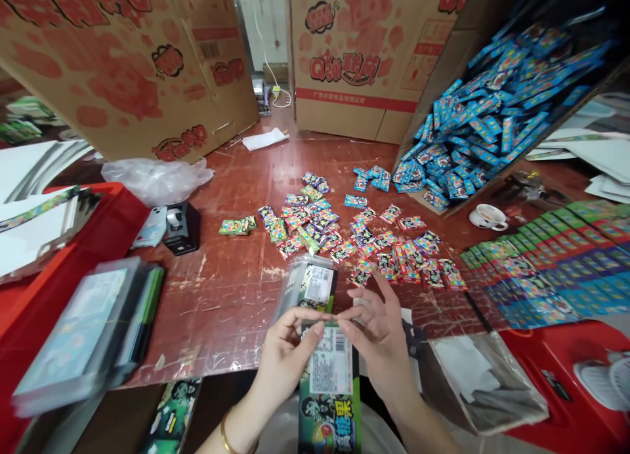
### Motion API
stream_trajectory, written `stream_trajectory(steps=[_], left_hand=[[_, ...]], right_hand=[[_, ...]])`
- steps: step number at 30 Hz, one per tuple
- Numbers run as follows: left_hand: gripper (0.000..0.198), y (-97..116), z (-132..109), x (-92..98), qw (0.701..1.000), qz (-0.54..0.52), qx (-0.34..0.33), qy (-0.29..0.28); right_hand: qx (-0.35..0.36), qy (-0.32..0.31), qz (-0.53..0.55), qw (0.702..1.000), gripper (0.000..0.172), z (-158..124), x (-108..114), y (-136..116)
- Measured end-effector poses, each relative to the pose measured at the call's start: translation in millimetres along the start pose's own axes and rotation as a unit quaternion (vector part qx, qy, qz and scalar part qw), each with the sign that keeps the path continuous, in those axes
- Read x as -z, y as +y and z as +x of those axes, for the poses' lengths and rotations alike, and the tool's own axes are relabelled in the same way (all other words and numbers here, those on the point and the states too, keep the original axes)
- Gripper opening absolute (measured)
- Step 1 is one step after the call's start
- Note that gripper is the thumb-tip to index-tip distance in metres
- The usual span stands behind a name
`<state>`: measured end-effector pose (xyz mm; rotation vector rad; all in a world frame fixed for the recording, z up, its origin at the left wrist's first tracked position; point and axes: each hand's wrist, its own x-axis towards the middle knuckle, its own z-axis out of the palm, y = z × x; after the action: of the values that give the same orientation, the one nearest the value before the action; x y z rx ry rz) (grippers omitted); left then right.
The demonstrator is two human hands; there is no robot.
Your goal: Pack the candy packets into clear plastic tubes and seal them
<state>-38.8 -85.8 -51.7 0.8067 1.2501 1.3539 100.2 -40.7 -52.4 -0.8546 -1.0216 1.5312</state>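
Observation:
My left hand (288, 349) pinches the top edge of a green and black printed candy package (327, 401) between thumb and index finger. At the same edge, the thumb and index finger of my right hand (381, 336) close on the package, while its other fingers are raised and spread. A white label with a barcode faces up on the package, which hangs toward my lap. Just beyond my hands, a similar package (322, 280) in clear plastic lies on the table. Small colourful candy packets (315, 218) are scattered past it, with a few green ones (237, 226) to the left.
A tipped carton of blue packets (492, 126) spills onto the red-brown table (236, 290) at right. Two large cartons (354, 106) stand behind. Clear plastic sleeves (79, 336) lie left by a red bin (113, 211). Printed strips (546, 264) and a small cup (487, 216) are right.

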Motion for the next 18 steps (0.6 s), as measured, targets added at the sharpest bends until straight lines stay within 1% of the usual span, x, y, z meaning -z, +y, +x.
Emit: stream_trajectory(steps=[2, 4, 6, 8, 10, 12, 15, 17, 18], left_hand=[[0.019, 3, 3, -6.0, 1.0, 0.001, 0.018, 0.02], [0.019, 4, 7, -10.7, 0.999, 0.008, 0.03, 0.034], [0.021, 2, 10, -13.5, 0.999, 0.025, 0.031, 0.033], [0.023, -1, 11, -14.5, 0.998, 0.048, 0.015, 0.033], [0.023, -6, 10, -14.5, 0.996, 0.076, -0.008, 0.037], [0.022, -11, 9, -14.1, 0.994, 0.101, -0.024, 0.042], [0.017, -15, 7, -14.3, 0.99, 0.125, -0.05, 0.032], [0.008, -16, 7, -15.7, 0.989, 0.122, -0.085, 0.017], [0.008, -15, 7, -16.8, 0.988, 0.116, -0.102, 0.011]], right_hand=[[-0.036, -0.001, 0.011, 0.999, 0.073, 6, 4, -6], [-0.056, 0.005, 0.009, 0.998, 0.071, 12, 9, -8], [-0.069, 0.005, -0.002, 0.998, 0.069, 17, 16, -6], [-0.08, -0.015, -0.013, 0.997, 0.065, 21, 23, -2], [-0.084, -0.051, -0.016, 0.995, 0.059, 22, 29, 1], [-0.075, -0.082, -0.02, 0.994, 0.06, 22, 32, 0], [-0.042, -0.081, -0.034, 0.995, 0.067, 21, 34, -4], [-0.047, -0.074, -0.031, 0.996, 0.066, 23, 35, -6], [-0.061, -0.076, -0.023, 0.995, 0.064, 24, 35, -6]])
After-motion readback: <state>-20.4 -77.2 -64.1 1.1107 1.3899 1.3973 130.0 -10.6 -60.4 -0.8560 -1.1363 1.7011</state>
